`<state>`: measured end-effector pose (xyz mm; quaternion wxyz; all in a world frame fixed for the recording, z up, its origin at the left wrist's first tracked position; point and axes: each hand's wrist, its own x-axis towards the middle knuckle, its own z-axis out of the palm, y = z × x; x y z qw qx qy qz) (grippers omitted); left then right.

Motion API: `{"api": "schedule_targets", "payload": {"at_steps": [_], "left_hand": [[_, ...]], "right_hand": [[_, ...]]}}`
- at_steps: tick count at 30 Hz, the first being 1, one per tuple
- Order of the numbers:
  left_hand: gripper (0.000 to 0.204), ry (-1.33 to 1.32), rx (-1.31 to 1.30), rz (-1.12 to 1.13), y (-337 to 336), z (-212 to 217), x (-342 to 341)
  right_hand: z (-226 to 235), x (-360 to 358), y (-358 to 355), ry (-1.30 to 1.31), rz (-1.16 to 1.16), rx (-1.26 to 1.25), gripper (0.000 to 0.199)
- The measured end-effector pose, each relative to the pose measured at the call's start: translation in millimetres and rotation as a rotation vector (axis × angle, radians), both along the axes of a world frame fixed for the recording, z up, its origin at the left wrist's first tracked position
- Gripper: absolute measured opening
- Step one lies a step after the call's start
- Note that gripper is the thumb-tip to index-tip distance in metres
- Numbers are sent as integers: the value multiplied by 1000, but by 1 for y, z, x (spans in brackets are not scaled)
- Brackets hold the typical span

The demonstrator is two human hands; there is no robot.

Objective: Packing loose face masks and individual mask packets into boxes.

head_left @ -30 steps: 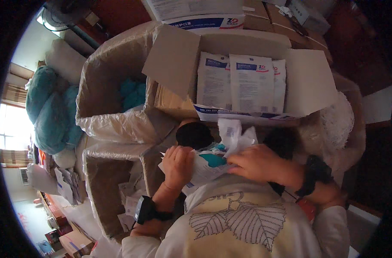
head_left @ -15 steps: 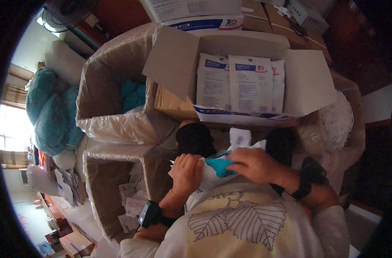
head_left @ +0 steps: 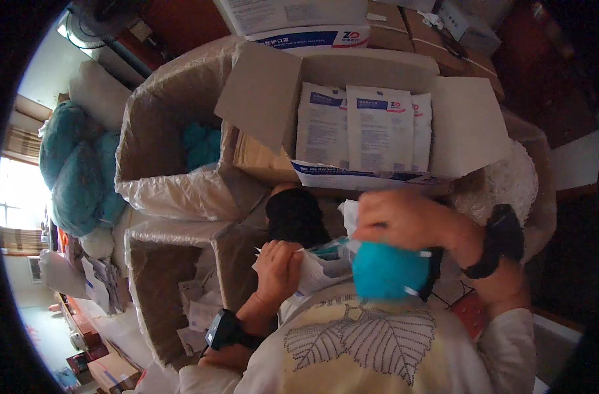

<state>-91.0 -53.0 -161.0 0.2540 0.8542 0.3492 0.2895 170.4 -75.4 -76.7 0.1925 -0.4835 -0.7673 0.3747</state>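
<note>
Pulled free of the torn white packet (head_left: pixel 312 272) since a second ago: blue mask (head_left: pixel 385 270) in right hand (head_left: pixel 404 220) grip, left hand (head_left: pixel 277 269) clenching the packet.

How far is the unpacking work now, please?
Done: blue masses lie in a lined box; torn wrappers fill the lower bin. In hand: right hand lifts a blue mass, left hand holds the wrapper. Left: sealed packets in the open carton.

Your right hand (head_left: pixel 404 220) holds the bunched teal mask (head_left: pixel 386 270) right of your left hand (head_left: pixel 276 269), which grips the torn white pouch (head_left: pixel 312 272). Behind them, flat white pouches (head_left: pixel 362 128) stand in the open cardboard box (head_left: pixel 260 98).
</note>
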Motion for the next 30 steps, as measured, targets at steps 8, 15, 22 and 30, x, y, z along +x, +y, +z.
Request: {"api": "schedule_targets", "payload": {"at_steps": [8, 15, 22, 30], "left_hand": [[7, 14, 8, -9, -4, 3, -4], [8, 24, -31, -16, -2, 4, -2], [8, 69, -30, -51, -6, 0, 2], [9, 84, -41, 20, -6, 0, -2]], "right_hand": [[-16, -37, 15, -353, 211, -70, 16], [-39, -51, -5, -370, 172, 230, 14], [-56, -57, -11, -359, 201, 64, 18], [-70, -59, -24, 145, -143, -107, 18]]}}
